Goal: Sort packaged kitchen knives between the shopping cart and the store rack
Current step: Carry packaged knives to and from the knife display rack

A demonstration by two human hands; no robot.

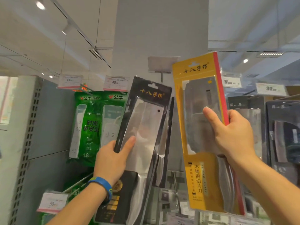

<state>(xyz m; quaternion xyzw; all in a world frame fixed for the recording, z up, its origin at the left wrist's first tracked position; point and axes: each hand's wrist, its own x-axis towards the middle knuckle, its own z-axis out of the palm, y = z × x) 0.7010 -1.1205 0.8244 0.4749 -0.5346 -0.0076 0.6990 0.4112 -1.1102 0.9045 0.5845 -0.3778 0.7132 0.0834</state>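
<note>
While clamped one-edged, thumb in front, with the left grip [112, 159] on the black knife pack [144, 127] and the right grip [232, 132] on the yellow knife pack [201, 176], aloft at the rack [53, 119], risks tipping top-heavy above each hold, slipping, or missing the peg [162, 73] up between the grips.

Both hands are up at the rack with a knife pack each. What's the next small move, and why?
Probably lift the black pack in the left hand a little, so its hang hole reaches the peg just above it. The right hand holds the yellow pack beside it.
</note>
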